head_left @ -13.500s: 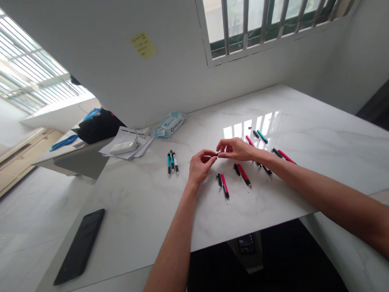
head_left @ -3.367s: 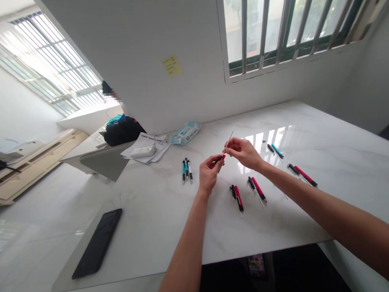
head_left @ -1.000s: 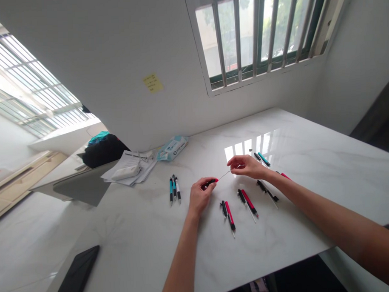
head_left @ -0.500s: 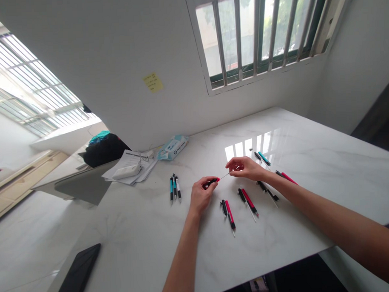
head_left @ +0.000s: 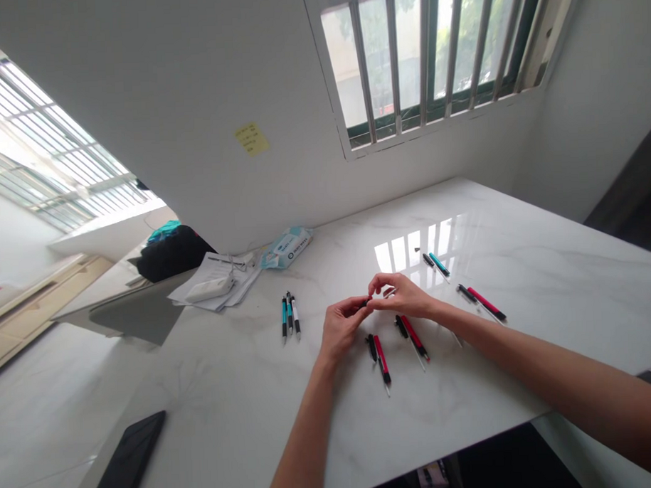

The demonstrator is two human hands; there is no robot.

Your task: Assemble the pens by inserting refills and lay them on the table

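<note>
My left hand (head_left: 344,329) is closed on a pen (head_left: 365,303), of which only a small dark part shows between the fingers. My right hand (head_left: 407,298) meets it there, thumb and fingertips bent around the pen's near end; a small pale and reddish bit shows under its curled fingers, too small to name. Just below the hands lie a red pen barrel (head_left: 381,356) with a black piece and white refill, and another red pen barrel (head_left: 414,337) laid out likewise. Partly under my right forearm, a white refill (head_left: 457,339) peeks out.
Farther right lie a red pen barrel (head_left: 486,302) and a teal pen barrel (head_left: 439,263) with their parts. Several assembled pens (head_left: 290,318) lie left of my hands. Behind are a wipes packet (head_left: 288,248) and papers (head_left: 241,281). A dark flat device (head_left: 127,461) rests at front left.
My right hand has moved left and down to my left hand, closing the gap where a thin rod stretched between them. The pen's red tip is now hidden by fingers.
</note>
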